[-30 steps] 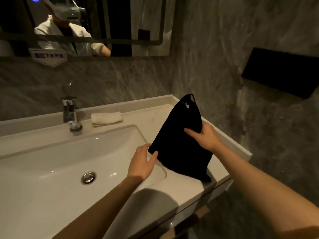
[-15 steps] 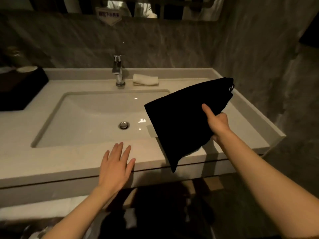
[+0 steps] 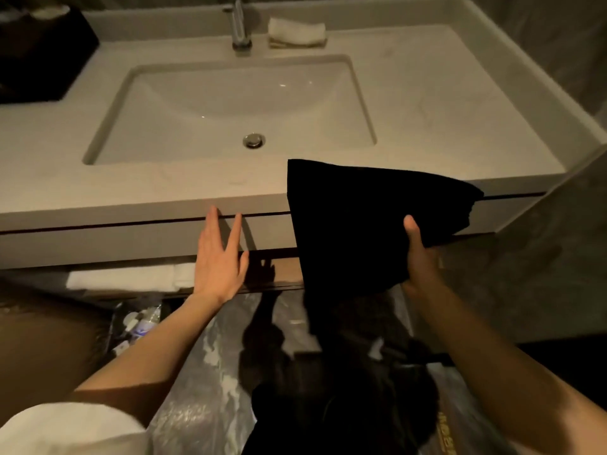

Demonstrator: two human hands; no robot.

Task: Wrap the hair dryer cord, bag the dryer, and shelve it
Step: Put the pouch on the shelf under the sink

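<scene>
Here, the right hand (image 3: 418,257), at right of centre in the frame, grips a black fabric bag (image 3: 364,224), its thumb pressed flat on the cloth's near face and the remaining fingers hidden behind it. The bag hangs in the air in front of the vanity's front edge, overlapping the counter lip. Its long axis runs diagonally, from a gathered end at the right of the frame, beside the counter's corner, down to a limp lower edge near the bottom centre; a square corner points toward the upper left. Whether anything lies inside the bag cannot be told.

The left hand (image 3: 220,257), at centre left, holds nothing: the palm is flat and the fingers spread wide, fingertips reaching up to the dark seam in the vanity front panel (image 3: 98,238).

Below that panel, a folded white towel (image 3: 131,279) lies on an open shelf (image 3: 285,267). Lower left, a bin (image 3: 138,323) holds a plastic bottle and scraps. Above the hands, the white countertop (image 3: 427,93) carries an undermount basin (image 3: 230,106) with a metal drain (image 3: 254,140), a chrome faucet (image 3: 239,24) and a rolled washcloth (image 3: 297,31) at the top centre. A black box (image 3: 42,57) occupies the upper left.
</scene>
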